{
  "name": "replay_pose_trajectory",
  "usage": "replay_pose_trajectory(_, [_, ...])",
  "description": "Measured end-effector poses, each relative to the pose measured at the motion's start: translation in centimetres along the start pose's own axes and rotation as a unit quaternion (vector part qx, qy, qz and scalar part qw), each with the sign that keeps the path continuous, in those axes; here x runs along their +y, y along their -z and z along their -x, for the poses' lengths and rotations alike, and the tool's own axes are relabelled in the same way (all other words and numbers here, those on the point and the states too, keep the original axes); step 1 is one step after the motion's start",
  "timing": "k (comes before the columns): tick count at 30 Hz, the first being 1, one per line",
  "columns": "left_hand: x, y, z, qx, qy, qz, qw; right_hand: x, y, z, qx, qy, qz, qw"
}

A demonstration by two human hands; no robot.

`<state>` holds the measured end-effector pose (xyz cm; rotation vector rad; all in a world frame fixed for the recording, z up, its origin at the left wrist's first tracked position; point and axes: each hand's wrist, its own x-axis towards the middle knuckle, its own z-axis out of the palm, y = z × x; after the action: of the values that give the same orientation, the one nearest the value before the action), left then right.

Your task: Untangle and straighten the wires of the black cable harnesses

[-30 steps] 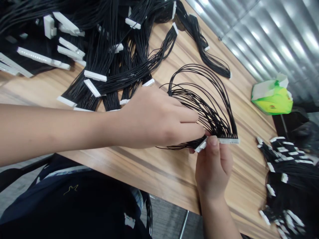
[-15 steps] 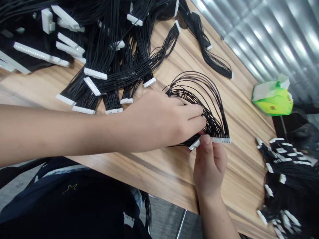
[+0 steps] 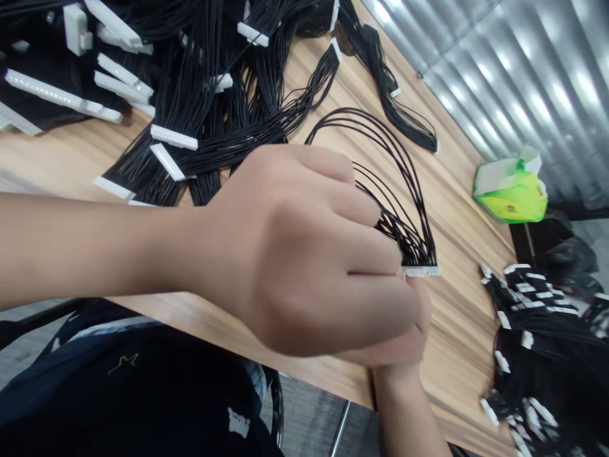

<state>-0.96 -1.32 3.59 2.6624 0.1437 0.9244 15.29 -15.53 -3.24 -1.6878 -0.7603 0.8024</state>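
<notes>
A bundle of thin black wires ending in a white multi-pin connector point(image 3: 421, 271) arcs over the wooden table point(image 3: 459, 317). The loop of this black wire harness point(image 3: 397, 168) rises beyond my left hand point(image 3: 304, 247), whose closed fingers press into the wires. My right hand point(image 3: 397, 346) lies mostly beneath the left, with its fingertips just under the white connector. Any second connector on the bundle is hidden behind my left hand.
A heap of black wire harnesses with white connectors point(image 3: 190, 82) covers the far left of the table, and another point(image 3: 533, 343) lies at the right. A green and white packet point(image 3: 511, 193) sits near the corrugated metal wall point(image 3: 518, 76).
My left hand has rolled over and closed further onto the bundle, now hiding the connector my right hand pinched. The wire loop looks narrower, and the view has shifted slightly.
</notes>
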Motion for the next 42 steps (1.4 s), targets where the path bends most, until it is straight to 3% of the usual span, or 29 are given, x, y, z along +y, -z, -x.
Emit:
replay_pose_trajectory(5, [0.2,-0.8,0.8,-0.010,-0.013,0.022,1.000,0.1,-0.1,-0.7,0.039,-0.005,-0.022,0.999])
replay_pose_trajectory(7, [-0.4,-1.8,1.2,0.029,0.013,-0.024,0.999,-0.1,-0.2,-1.1,0.046,0.007,-0.040,0.998])
replay_pose_trajectory(10, [-1.4,-2.8,1.3,-0.003,0.066,-0.082,0.994,-0.3,-0.5,-1.4,0.053,0.014,-0.079,0.995])
replay_pose_trajectory(15, [-2.3,-2.6,1.2,-0.034,0.125,-0.153,0.980,0.1,-0.7,-1.2,0.038,0.008,-0.058,0.998])
replay_pose_trajectory(17, [-2.6,-2.3,1.2,-0.026,0.095,-0.168,0.981,0.2,-0.7,-1.2,0.034,0.006,-0.054,0.998])
replay_pose_trajectory(22, [-3.7,-0.6,0.5,-0.018,-0.135,-0.020,0.991,0.3,-0.3,-1.6,0.044,0.030,-0.058,0.997])
replay_pose_trajectory(24, [-4.2,0.1,0.1,-0.019,-0.161,-0.001,0.987,0.3,-0.2,-1.7,0.046,0.047,-0.055,0.996])
replay_pose_trajectory(31, [-6.0,0.3,0.2,0.096,-0.085,-0.217,0.968,0.5,0.1,-1.9,0.061,0.070,0.029,0.995])
replay_pose_trajectory(35, [-6.5,-0.4,0.3,0.071,-0.014,-0.249,0.966,0.6,0.2,-1.7,0.057,0.084,0.060,0.993])
replay_pose_trajectory(40, [-6.7,-0.4,0.0,-0.045,0.038,-0.243,0.968,0.6,0.0,-1.8,0.035,0.098,0.075,0.992])
replay_pose_trajectory(42, [-6.4,-0.2,-0.3,-0.062,0.054,-0.246,0.966,0.6,-0.1,-1.9,0.027,0.089,0.062,0.994])
